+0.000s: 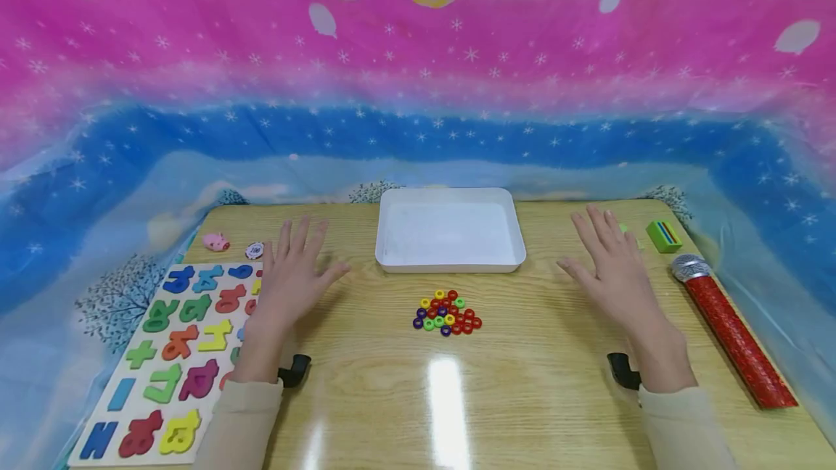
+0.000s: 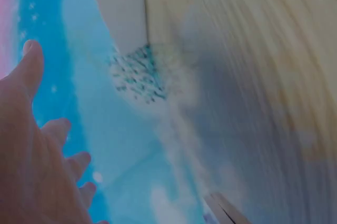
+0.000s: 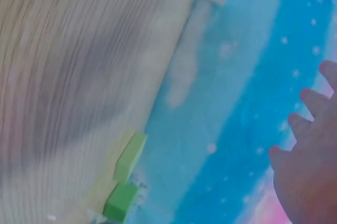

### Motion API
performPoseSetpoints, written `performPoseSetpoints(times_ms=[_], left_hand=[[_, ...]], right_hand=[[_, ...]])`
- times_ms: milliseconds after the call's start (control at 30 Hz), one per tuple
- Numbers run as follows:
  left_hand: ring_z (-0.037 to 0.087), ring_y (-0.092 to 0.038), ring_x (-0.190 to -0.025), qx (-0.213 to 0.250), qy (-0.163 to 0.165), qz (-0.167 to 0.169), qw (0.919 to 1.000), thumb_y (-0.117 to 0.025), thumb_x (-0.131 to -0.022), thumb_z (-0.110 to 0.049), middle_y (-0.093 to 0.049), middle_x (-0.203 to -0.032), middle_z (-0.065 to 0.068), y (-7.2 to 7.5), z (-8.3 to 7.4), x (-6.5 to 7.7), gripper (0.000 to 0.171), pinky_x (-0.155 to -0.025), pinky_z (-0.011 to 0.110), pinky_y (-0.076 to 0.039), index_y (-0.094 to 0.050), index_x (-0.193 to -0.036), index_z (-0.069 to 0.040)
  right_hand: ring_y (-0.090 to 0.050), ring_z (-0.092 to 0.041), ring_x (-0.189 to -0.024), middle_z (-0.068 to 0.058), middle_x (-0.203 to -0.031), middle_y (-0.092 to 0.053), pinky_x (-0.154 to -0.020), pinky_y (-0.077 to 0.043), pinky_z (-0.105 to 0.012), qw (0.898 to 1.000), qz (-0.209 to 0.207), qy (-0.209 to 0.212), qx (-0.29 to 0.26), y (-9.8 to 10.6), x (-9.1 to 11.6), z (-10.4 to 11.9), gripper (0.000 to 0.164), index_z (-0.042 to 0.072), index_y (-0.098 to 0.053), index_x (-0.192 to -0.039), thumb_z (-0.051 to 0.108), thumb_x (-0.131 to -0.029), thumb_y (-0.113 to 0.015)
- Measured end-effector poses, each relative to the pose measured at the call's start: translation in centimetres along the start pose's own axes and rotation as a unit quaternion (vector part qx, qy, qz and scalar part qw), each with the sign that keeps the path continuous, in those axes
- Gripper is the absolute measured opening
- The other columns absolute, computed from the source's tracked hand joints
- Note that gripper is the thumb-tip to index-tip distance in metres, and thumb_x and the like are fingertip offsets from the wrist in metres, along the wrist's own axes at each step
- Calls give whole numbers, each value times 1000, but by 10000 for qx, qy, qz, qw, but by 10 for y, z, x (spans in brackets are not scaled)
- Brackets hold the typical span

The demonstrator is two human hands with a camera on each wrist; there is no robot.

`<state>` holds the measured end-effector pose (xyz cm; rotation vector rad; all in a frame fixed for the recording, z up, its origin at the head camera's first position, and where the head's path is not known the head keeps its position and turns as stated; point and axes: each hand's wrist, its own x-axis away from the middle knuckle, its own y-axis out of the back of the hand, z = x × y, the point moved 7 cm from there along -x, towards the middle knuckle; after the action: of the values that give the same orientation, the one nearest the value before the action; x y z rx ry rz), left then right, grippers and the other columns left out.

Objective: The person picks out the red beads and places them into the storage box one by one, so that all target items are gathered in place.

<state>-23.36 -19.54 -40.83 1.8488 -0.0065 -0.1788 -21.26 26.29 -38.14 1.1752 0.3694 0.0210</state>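
Chip [image 1: 255,250], apparently reading 100, lies by the board [image 1: 106,413] of coloured numerals near the left hand [image 1: 294,281], which is spread and holding nothing; the right hand [image 1: 614,278], likewise, is near a green block [image 1: 664,236]. Rings [image 1: 453,310] lie between them on a glossy wood-grain table [image 1: 366,368]; around, snowflake-printed cloth [image 1: 418,125].

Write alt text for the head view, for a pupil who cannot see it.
A person's left hand and right hand, fingers spread, flank a white tray on a wooden table. Nearer the viewer lies a cluster of coloured rings. A number board and pink pig are at left, a green block and red microphone at right.
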Motion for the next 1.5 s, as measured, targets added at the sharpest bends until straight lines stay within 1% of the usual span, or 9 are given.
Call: performPoseSetpoints(times_ms=[133, 300, 533, 667, 800, 967, 1200, 1367, 1500], left_hand=[[23, 18, -144, 23, -137, 46, 9999, -40, -82, -73, 7, -158, -3, -2, -10, -1, 85, -111, 64, 6, 0, -148, -37], [25, 14, -145, 89, -234, 149, 9996, -38, -82, -73, 5, -158, -3, -6, -16, -2, 83, -111, 65, 1, -1, -148, -38], [28, 6, -146, 124, -457, 330, 9983, -37, -83, -74, 0, -158, 0, -17, -30, -6, 83, -112, 64, -4, -3, -149, -37], [27, 6, -146, 170, -533, 392, 9977, -37, -83, -74, 1, -158, -3, -22, -38, -12, 83, -112, 64, -5, -3, -148, -37], [28, 6, -146, 367, -534, 523, 9965, -41, -83, -71, 0, -158, -2, -27, -43, -17, 83, -112, 64, -4, -5, -149, -35], [30, 1, -146, 576, -611, 694, 9940, -38, -84, -72, 1, -158, -2, -33, -49, -21, 83, -113, 63, -5, -2, -149, -35], [31, -3, -146, 644, -568, 828, 9929, -34, -82, -76, -6, -158, 3, -40, -51, -27, 87, -113, 62, -7, -1, -150, -32], [32, -2, -146, 668, -534, 1030, 9910, -33, -81, -76, -5, -158, 4, -44, -52, -32, 88, -113, 62, -5, 0, -149, -32], [34, 0, -146, 662, -553, 1039, 9908, -35, -81, -76, -7, -158, 6, -47, -50, -36, 89, -112, 64, -4, -4, -150, -29]], right_hand=[[0, -26, -147, -2, -158, -6, -114, 0, -59, 9996, 51, 276, -85, -3, 0, 17, 72, 26, -19, -149, 44, -90, -55], [-8, -27, -146, -5, -156, -17, -114, -8, -59, 9979, 195, 590, -163, -13, 0, 39, 71, 27, -26, -147, 43, -87, -60], [-12, -24, -146, 0, -156, -20, -116, -12, -53, 9941, 614, 890, -103, -32, 4, 66, 67, 32, -29, -145, 49, -87, -57], [-22, -25, -143, 1, -153, -28, -114, -20, -50, 9914, 831, 1002, -161, -42, 6, 78, 64, 30, -35, -143, 46, -86, -60], [-35, -27, -136, -2, -147, -39, -109, -31, -49, 9869, 1083, 1160, -279, -56, 8, 88, 62, 24, -41, -141, 41, -85, -64], [-49, -24, -125, -3, -135, -53, -102, -42, -44, 9835, 1405, 1082, -351, -71, 13, 96, 52, 18, -52, -133, 34, -85, -65], [-55, -21, -116, -1, -121, -61, -99, -45, -40, 9778, 1859, 920, -302, -88, 17, 102, 41, 17, -60, -123, 29, -85, -65], [-57, -16, -107, 4, -111, -63, -93, -48, -36, 9772, 1890, 947, -186, -94, 17, 106, 34, 17, -65, -114, 30, -83, -68], [-57, -12, -99, 6, -104, -62, -87, -49, -33, 9766, 1915, 959, -214, -97, 16, 110, 27, 18, -67, -108, 28, -83, -68]])
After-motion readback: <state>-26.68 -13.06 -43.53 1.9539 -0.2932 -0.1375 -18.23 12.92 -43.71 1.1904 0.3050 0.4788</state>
